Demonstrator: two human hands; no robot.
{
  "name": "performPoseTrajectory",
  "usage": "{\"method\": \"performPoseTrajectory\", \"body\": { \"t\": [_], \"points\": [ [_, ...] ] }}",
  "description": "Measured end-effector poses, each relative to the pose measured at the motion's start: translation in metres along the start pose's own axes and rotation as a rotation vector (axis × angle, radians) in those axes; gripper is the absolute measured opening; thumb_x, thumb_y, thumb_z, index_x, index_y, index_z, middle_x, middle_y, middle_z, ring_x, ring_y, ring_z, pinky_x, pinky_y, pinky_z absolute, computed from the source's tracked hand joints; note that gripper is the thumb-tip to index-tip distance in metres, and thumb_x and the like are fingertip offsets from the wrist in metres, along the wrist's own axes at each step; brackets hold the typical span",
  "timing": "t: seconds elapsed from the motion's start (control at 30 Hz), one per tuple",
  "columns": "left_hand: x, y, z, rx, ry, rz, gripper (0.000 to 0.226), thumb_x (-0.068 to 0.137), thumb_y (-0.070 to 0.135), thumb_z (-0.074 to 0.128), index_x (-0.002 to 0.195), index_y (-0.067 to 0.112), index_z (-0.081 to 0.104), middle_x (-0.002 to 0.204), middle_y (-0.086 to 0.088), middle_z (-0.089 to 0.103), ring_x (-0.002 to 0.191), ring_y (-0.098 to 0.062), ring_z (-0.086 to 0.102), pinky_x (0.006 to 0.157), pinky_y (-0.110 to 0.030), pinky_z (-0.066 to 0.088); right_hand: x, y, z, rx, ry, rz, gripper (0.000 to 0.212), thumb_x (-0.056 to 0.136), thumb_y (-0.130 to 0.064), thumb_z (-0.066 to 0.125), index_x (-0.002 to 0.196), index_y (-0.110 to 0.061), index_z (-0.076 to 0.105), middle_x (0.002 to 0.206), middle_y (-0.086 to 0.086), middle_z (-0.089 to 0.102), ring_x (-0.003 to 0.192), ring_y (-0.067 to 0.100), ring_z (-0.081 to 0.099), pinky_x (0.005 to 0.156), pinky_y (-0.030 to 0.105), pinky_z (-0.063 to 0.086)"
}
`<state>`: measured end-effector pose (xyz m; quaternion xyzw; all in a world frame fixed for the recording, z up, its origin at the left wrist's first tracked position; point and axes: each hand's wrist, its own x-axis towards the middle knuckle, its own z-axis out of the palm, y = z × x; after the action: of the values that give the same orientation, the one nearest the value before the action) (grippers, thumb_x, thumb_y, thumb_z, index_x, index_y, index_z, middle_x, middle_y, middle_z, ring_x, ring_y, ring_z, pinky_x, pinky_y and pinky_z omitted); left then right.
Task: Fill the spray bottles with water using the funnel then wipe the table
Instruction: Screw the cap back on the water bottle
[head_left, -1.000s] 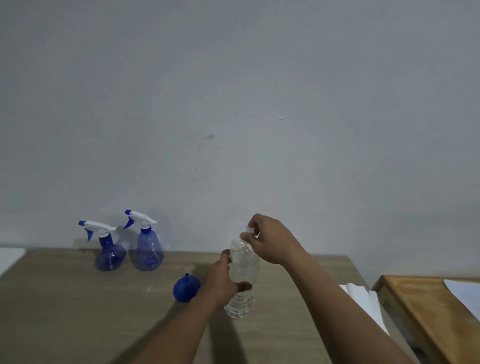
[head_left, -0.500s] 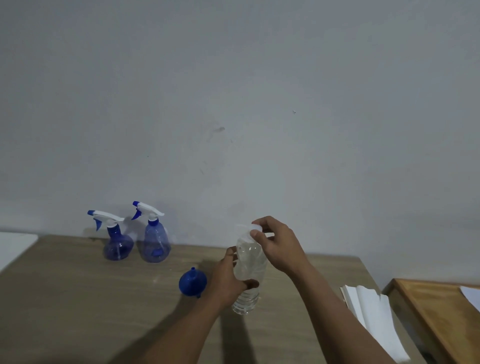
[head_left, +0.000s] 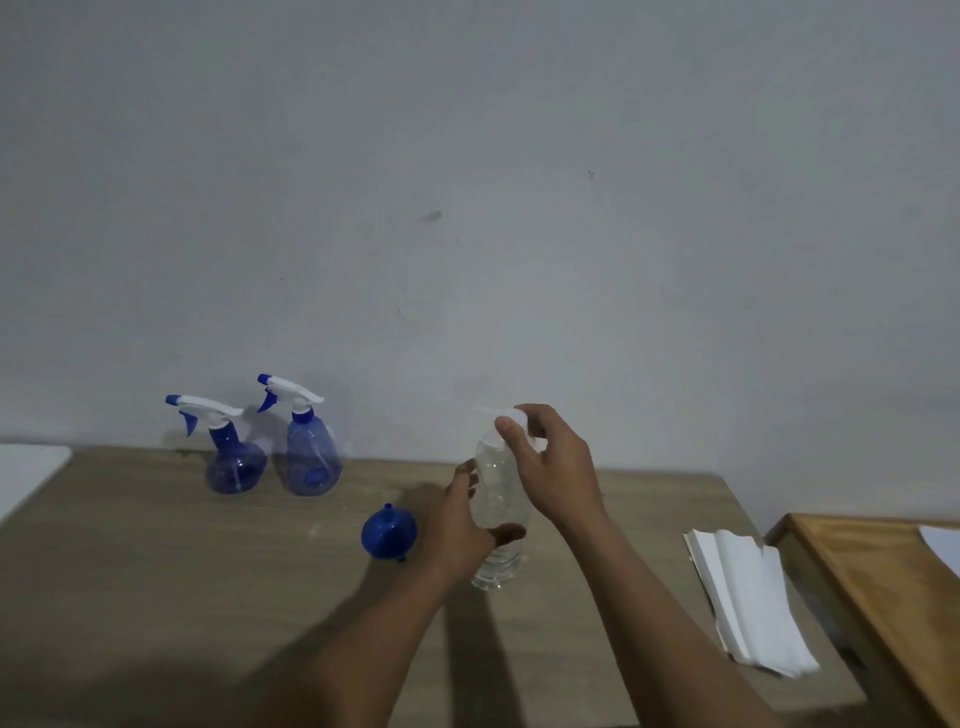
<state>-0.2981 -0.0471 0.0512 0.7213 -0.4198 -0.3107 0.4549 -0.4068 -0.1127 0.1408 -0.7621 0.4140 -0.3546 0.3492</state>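
Clear plastic water bottle (head_left: 500, 499) stands upright on the bench (head_left: 156, 582). The left hand (head_left: 460, 525) grips its body and the right hand (head_left: 553, 467) pinches the white cap (head_left: 511, 414) at its top. The step in hand appears to be uncapping: hold the body firmly without squeezing, so no water spills, and turn the cap only. A blue funnel (head_left: 388, 531) lies just left of the bottle. The taller spray bottle (head_left: 311, 457) and the rounder spray bottle (head_left: 234, 462) stand farther left and behind, triggers fitted. Folded paper towels (head_left: 748, 597) lie well to its right.
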Motion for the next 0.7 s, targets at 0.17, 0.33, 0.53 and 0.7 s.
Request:
{"method": "performPoseTrajectory", "body": {
  "t": [0.17, 0.33, 0.53, 0.7],
  "points": [
    [-0.015, -0.026, -0.016, 0.150, -0.046, 0.036, 0.096, 0.067, 0.035, 0.089, 0.147, 0.031, 0.036, 0.135, 0.011, 0.054, 0.125, -0.009, 0.052, 0.104, -0.036, 0.048, -0.022, 0.023, 0.013, 0.092, 0.009, 0.112, 0.074, 0.085, -0.082, 0.033, 0.132, -0.031, 0.058, 0.131, -0.006, 0.065, 0.122, 0.014, 0.059, 0.102, 0.037, 0.048],
    [-0.023, -0.054, -0.051, 0.352, 0.203, 0.059, 0.051, 0.076, 0.011, 0.068, 0.123, 0.024, 0.055, 0.119, 0.006, 0.063, 0.112, -0.017, 0.059, 0.087, -0.029, 0.047, -0.041, 0.040, 0.034, 0.174, -0.046, 0.176, 0.100, 0.075, -0.051, 0.082, 0.154, -0.033, 0.023, 0.137, -0.011, 0.048, 0.123, 0.006, 0.049, 0.099, 0.024, 0.042],
    [0.008, -0.097, -0.072, 0.490, 0.243, -0.135, 0.080, 0.070, 0.034, 0.080, 0.139, 0.021, 0.040, 0.132, -0.009, 0.055, 0.119, -0.032, 0.055, 0.097, -0.045, 0.049, -0.049, 0.077, 0.069, 0.124, 0.024, 0.258, 0.073, 0.070, -0.027, 0.089, 0.122, -0.032, 0.038, 0.113, -0.008, 0.062, 0.101, 0.015, 0.064, 0.068, 0.004, 0.042],
    [0.034, -0.121, -0.068, 0.448, 0.183, -0.163, 0.085, 0.072, 0.046, 0.080, 0.144, 0.023, 0.040, 0.137, -0.006, 0.055, 0.122, -0.030, 0.055, 0.101, -0.043, 0.047, -0.035, 0.081, 0.075, 0.080, 0.075, 0.249, 0.063, 0.071, -0.031, 0.087, 0.114, -0.030, 0.041, 0.103, -0.006, 0.063, 0.087, 0.013, 0.060, 0.068, 0.018, 0.043]
  ]
}}
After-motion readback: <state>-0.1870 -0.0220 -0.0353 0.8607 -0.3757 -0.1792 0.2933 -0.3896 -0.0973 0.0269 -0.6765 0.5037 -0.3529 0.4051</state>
